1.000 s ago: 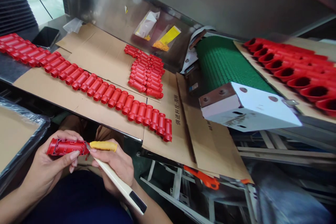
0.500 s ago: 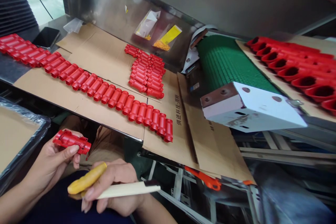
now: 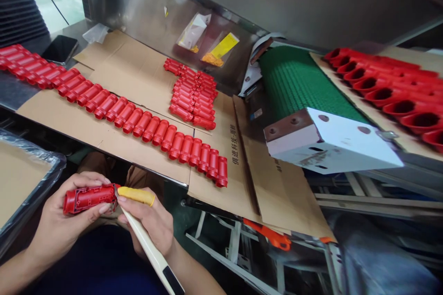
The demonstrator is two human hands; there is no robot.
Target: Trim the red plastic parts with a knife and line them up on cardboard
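My left hand (image 3: 65,216) is closed around a red cylindrical part (image 3: 90,197), which lies nearly level with its patterned side showing. In my right hand (image 3: 150,219) is a cream-coloured tool with a long flat handle (image 3: 148,249) and a black patch near its end. A yellow cover (image 3: 136,195) sits on my right index finger, whose tip is against the right end of the red part. The tool's tip is hidden at that end. Beyond my hands, a long row of red parts (image 3: 150,127) lies on cardboard (image 3: 166,168).
A block of stacked red parts (image 3: 194,94) stands behind the row. To the right are a green conveyor belt (image 3: 301,83) with a white end bracket (image 3: 332,143) and more red parts (image 3: 384,92). A phone (image 3: 61,49) lies at the far left.
My right hand has come up to the red part, and the tool has swung so its handle points down toward me. The red part has turned in my left hand.
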